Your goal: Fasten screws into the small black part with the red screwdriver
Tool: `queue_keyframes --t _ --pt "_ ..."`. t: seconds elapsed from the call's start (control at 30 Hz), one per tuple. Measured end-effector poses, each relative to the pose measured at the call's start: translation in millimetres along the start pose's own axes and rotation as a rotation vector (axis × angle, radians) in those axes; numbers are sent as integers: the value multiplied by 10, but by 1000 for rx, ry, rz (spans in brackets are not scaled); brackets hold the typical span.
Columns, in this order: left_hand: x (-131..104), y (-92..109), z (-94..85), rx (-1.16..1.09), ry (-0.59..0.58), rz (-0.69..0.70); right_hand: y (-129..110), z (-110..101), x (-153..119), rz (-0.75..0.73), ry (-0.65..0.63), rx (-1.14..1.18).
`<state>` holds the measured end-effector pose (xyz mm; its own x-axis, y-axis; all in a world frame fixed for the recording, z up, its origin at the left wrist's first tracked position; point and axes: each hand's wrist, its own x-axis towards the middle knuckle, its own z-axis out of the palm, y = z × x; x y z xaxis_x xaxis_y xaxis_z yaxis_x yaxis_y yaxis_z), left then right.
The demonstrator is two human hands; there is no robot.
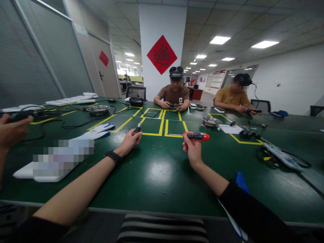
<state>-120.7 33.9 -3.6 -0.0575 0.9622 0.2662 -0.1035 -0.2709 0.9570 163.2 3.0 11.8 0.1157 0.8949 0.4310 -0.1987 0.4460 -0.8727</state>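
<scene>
Over the middle of the green table, my right hand is closed on a screwdriver with a red and black handle. Its thin metal shaft points left, toward my other hand. My left hand, with a black band at the wrist, grips a small black piece with a silvery end; its kind is unclear, and the fingers hide its lower part. A gap separates the screwdriver tip from this piece. Tiny loose bits lie on the tabletop between my hands.
Yellow tape marks rectangles on the table. Metal bowls stand left and right. White-and-blue gloves lie at left, black parts and cables at right. Another person's hand enters at far left; two people sit opposite.
</scene>
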Motion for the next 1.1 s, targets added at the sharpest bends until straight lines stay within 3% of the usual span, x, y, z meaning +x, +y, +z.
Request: queue_keyframes --t 0.13,0.23,0.33,0.4,0.43,0.53,0.6,0.87,1.1 --pt "-7 -38 0 254 10 74 -10 6 -4 -2 -11 4" --pt "105 -59 -106 622 65 196 -5 9 -2 5 -14 14" --pt "349 28 -405 1147 69 300 9 6 2 16 -2 21" --pt "543 169 -667 1589 -48 254 17 0 5 16 -1 23" --pt "637 256 -791 1652 -73 245 21 -4 6 16 -2 24" --pt "865 494 -1045 1738 -114 255 37 -17 13 18 6 27" --pt "965 562 -1088 1767 -158 287 55 -26 26 19 19 29" --pt "1141 231 -877 1843 -236 252 143 -69 106 42 52 4" --pt "1211 331 -872 1874 -278 180 156 -79 134 105 107 57"
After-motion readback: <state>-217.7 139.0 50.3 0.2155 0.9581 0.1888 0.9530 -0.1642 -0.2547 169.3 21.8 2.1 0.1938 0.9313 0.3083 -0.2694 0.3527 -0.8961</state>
